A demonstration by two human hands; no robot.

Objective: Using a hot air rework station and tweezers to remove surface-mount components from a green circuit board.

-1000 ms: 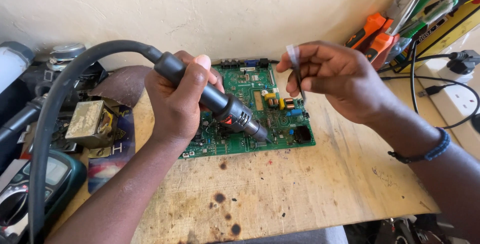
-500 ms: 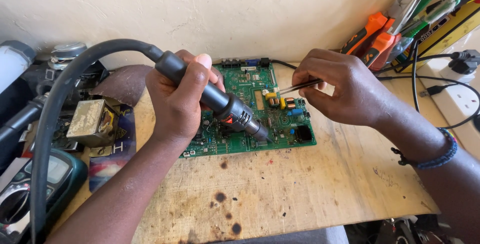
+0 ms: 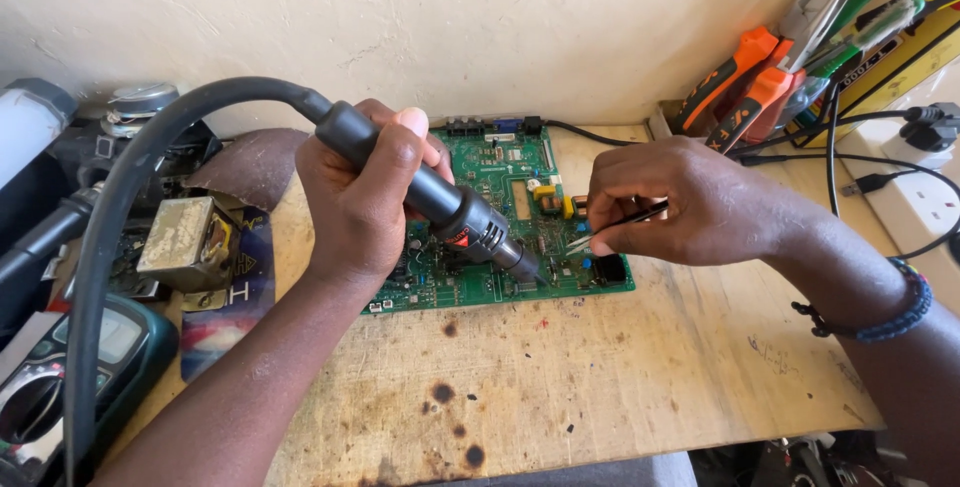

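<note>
A green circuit board (image 3: 500, 172) lies flat on a scorched wooden bench (image 3: 600, 387) against the wall. My left hand (image 3: 360, 197) grips a black hot-air wand (image 3: 450, 212) with a thick black hose; its metal nozzle points down at the board's lower middle. My right hand (image 3: 690, 202) pinches thin tweezers (image 3: 615, 229), their tips lowered to the board just right of the nozzle. A dark beaded bracelet sits on my right wrist.
Orange-handled pliers (image 3: 745, 82) and screwdrivers lean at the back right. A white power strip (image 3: 920, 197) with plugged cables lies at the right edge. At left are a multimeter (image 3: 60, 367), a small transformer (image 3: 185, 237) and dark equipment.
My right hand has come down from a raised position, swinging the tweezers from upright to level and bringing their tips to the board. The left hand and wand stayed put.
</note>
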